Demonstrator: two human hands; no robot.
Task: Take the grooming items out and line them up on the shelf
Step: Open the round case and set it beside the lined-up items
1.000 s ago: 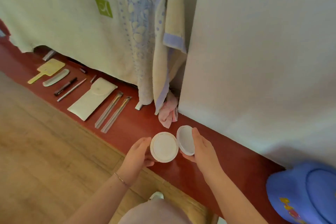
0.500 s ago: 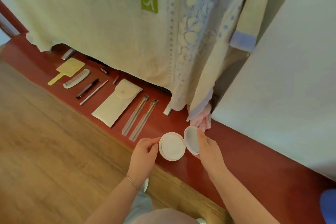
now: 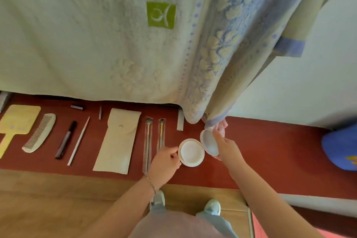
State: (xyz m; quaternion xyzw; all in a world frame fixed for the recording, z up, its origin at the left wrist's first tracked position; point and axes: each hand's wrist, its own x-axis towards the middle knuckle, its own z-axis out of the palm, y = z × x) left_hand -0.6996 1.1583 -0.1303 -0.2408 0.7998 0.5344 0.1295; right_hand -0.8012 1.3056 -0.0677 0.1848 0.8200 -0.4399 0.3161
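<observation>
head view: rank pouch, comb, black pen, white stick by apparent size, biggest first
1. Pouch, clearly largest.
2. Comb.
3. Black pen and white stick: too alike to rank; the stick looks longer, the pen thicker.
All lie on the same shelf, so nearness hardly skews this.

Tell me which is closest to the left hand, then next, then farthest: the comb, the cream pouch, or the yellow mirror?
Going out from the left hand along the red shelf:
1. The cream pouch, just to the hand's left, past two thin wrapped tools.
2. The comb, farther left, beyond the pen and the white stick.
3. The yellow mirror, at the far left edge of the picture.
</observation>
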